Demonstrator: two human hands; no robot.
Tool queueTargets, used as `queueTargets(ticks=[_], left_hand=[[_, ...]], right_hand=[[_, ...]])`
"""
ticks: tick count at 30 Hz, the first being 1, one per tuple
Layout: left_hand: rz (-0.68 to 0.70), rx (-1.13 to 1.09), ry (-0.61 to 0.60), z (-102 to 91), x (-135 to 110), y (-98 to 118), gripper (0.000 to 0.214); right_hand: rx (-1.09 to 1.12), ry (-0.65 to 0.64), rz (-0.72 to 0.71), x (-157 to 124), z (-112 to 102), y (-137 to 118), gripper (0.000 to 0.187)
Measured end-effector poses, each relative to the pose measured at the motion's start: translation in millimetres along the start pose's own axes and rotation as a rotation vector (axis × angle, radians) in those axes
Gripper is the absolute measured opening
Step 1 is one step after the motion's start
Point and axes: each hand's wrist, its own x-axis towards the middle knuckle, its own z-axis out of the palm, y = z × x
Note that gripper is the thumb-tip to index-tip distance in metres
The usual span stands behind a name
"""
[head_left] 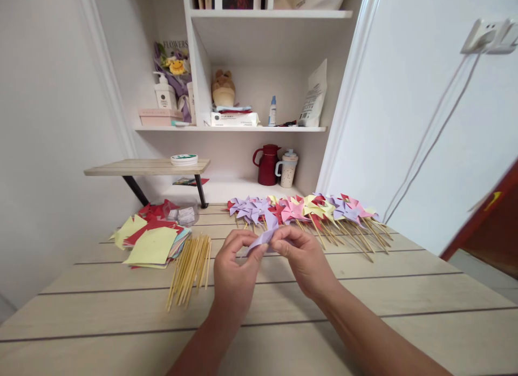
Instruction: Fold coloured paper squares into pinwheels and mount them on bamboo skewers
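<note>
Both my hands meet over the middle of the wooden table [364, 333], pinching a folded purple paper piece [265, 234]. My left hand [233, 268] grips its left end with curled fingers. My right hand [301, 257] holds its right end between thumb and fingers. Just beyond the paper lies a row of finished paper pinwheels [307, 209] on wooden sticks, in purple, pink, yellow and red. To the left of my left hand lies a bundle of bare wooden sticks [190, 271].
A stack of yellow and red paper squares [151, 241] lies at the left, with a small clear container [186, 214] behind it. A low wooden riser [145, 166] carries a tape roll. A red jug [267, 164] and a cup stand by the shelves.
</note>
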Motion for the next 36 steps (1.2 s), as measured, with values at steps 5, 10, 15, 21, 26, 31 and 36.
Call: queueTargets(ticks=[5,10,15,21,26,31,36], left_hand=[[0.005,0.006,0.028,0.0,0.8,-3.1,0.004],[0.069,0.076,0.033,-0.8,0.2,2.6,0.009],[0.134,0.113,0.038,-1.2,-1.1,6.3,0.009],[0.186,0.148,0.083,-0.8,-2.8,3.0,0.009],[0.266,0.188,0.089,-0.7,-3.6,5.5,0.009],[0.308,0.240,0.122,-0.9,-5.1,6.8,0.011],[0.290,0.257,0.136,-0.5,-4.8,2.6,0.009]], right_hand=[[-0.020,-0.020,0.005,-1.1,0.8,-2.0,0.010],[-0.009,-0.031,0.007,-0.6,-0.3,-2.6,0.012],[0.004,-0.014,-0.018,-0.3,0.1,-2.7,0.012],[0.045,0.016,-0.040,-1.9,6.0,-2.6,0.013],[0.013,0.052,-0.074,-2.7,9.7,-4.0,0.011],[-0.022,0.100,-0.116,-3.4,14.8,-2.8,0.010],[0.016,0.138,-0.087,-3.9,16.4,-2.6,0.027]])
